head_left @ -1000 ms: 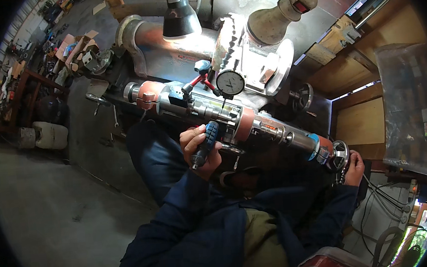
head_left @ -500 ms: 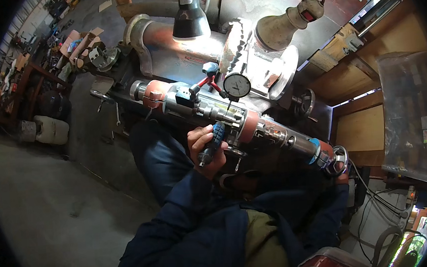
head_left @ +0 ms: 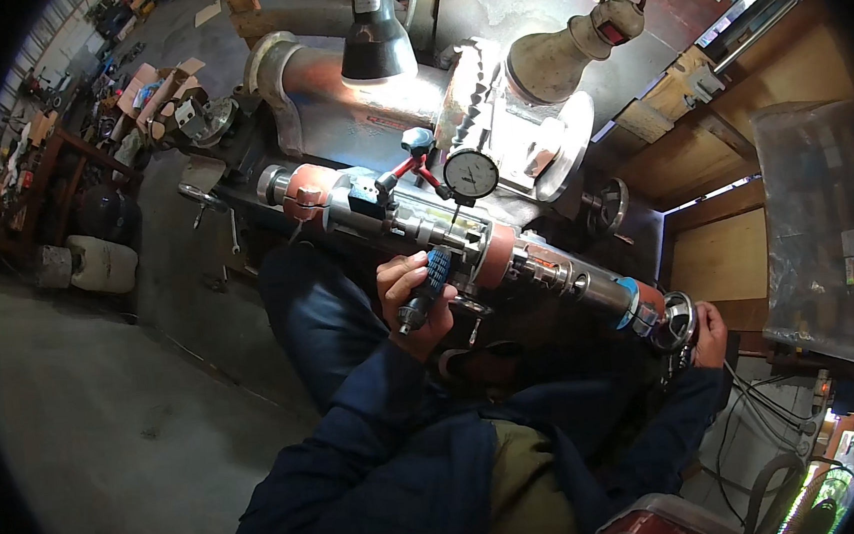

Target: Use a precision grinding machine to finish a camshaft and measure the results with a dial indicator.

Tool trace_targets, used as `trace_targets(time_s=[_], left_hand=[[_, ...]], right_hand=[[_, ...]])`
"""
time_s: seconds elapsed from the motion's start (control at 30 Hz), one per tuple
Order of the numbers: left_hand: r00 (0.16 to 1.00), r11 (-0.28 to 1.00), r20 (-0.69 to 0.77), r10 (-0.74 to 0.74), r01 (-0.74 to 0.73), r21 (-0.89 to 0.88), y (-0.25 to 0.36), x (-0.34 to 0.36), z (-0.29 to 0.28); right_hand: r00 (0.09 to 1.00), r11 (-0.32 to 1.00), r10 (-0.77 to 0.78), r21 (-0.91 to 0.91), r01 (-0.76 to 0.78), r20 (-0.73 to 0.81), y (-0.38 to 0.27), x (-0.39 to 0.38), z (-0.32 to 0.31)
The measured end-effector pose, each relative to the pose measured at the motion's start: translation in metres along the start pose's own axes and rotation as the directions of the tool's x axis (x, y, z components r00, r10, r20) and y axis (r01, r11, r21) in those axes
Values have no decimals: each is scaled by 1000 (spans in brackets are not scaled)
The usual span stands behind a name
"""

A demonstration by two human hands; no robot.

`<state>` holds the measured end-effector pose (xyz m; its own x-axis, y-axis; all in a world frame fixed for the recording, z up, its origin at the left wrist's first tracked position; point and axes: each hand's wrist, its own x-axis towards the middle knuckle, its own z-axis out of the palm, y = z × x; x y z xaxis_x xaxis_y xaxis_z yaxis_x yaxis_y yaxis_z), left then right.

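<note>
While left hand (head_left: pixel 420 308) gripped blue-and-black tool (head_left: pixel 428 285), right hand (head_left: pixel 710 335) sat at handwheel (head_left: pixel 681 321)

Left fingers were wrapped around the tool, its blue end just beside the metal shaft assembly (head_left: pixel 422 229); contact unclear. Right fingers were bent by the handwheel's rim at the assembly's right end; couldn't tell if closed on it. Dial gauge (head_left: pixel 470 174) on red-jointed arm (head_left: pixel 402 173) stood above the shaft. Farther back, black lamp (head_left: pixel 377 46) and beige lamp (head_left: pixel 553 59) pointed down.
</note>
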<state>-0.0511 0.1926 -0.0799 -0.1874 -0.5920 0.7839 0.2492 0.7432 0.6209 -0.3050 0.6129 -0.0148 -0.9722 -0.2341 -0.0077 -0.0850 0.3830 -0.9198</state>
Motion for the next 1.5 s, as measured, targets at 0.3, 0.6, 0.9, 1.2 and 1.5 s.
trace_targets(time_s=[0.3,0.6,0.9,1.2,1.5], left_hand=[[1000,1000,4,-2,2,-1,0,-1,-2],[996,972,94,13,10,-234,8,-13,6],[660,907,751,26,301,-296,67,-68,28],[166,955,975,148,232,-184,178,-68,118],[-173,920,984,32,390,38,136,-109,110]], right_hand=[[958,899,-64,-402,177,278,89,17,-13],[975,950,25,-308,46,221,10,-26,-40],[998,943,60,-329,-48,27,62,-26,27],[973,930,-156,308,202,-169,-39,-167,86],[301,736,233,-35,-676,-925,166,-183,-102]])
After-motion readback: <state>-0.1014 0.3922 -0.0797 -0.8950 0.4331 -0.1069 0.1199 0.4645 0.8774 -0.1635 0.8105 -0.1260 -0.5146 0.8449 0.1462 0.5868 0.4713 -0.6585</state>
